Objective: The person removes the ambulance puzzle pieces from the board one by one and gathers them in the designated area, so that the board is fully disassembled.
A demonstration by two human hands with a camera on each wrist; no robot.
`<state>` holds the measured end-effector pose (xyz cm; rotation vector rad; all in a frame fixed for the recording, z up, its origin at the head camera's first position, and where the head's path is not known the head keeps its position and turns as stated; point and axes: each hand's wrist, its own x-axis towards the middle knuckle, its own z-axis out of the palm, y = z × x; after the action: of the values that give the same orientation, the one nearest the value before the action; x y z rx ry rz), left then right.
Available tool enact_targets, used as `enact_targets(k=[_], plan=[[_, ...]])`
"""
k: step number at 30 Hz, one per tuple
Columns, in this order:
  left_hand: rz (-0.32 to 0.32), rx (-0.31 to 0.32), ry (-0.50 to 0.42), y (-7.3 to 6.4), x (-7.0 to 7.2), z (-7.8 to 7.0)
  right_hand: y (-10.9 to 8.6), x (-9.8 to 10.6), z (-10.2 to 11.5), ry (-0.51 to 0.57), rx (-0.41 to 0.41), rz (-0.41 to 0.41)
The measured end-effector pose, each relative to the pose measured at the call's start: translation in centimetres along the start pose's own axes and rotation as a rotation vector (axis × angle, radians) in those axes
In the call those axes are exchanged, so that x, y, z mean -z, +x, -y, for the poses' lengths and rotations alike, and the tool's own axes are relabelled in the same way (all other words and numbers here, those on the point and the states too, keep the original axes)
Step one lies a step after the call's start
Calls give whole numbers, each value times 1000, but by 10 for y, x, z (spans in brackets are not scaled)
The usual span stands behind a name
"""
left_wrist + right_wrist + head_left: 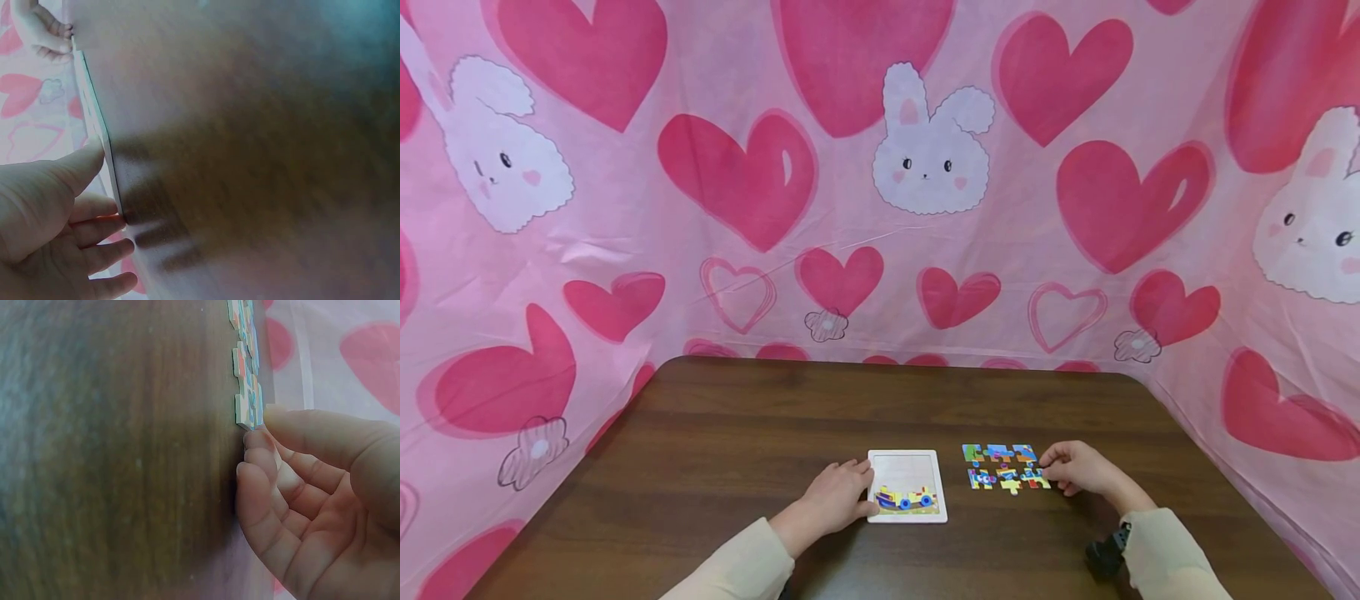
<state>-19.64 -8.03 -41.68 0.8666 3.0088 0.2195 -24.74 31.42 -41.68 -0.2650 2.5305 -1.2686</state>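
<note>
A square white puzzle tray (908,454) lies on the table, a picture with a yellow vehicle filling its lower part. My left hand (837,498) rests against the tray's left side, thumb near the lower corner. Seen from the left wrist, that hand's fingers (103,255) stretch loosely along the tray's edge (100,119). To the right of the tray, colourful puzzle pieces (997,452) lie in two rows. My right hand (1078,468) pinches the end puzzle piece (1034,478) of the nearer row. In the right wrist view its thumb (306,432) meets that piece (245,411), other fingers curled below.
The dark wooden table (760,433) has rounded far corners. Behind it and along both sides hangs a pink cloth (865,233) with hearts and rabbits. A black device (1107,554) is strapped at my right wrist.
</note>
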Motion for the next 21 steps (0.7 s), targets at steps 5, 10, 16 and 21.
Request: enact_targets(k=[5, 10, 16, 21], plan=[[4, 3, 0, 0, -1, 0, 0, 0, -1, -4, 1, 2], [3, 2, 5, 0, -1, 0, 0, 0, 0, -6, 14, 0], [17, 10, -2, 0, 0, 0, 1, 0, 0, -7, 15, -15], [20, 4, -3, 0, 0, 0, 2, 0, -1, -3, 7, -23]])
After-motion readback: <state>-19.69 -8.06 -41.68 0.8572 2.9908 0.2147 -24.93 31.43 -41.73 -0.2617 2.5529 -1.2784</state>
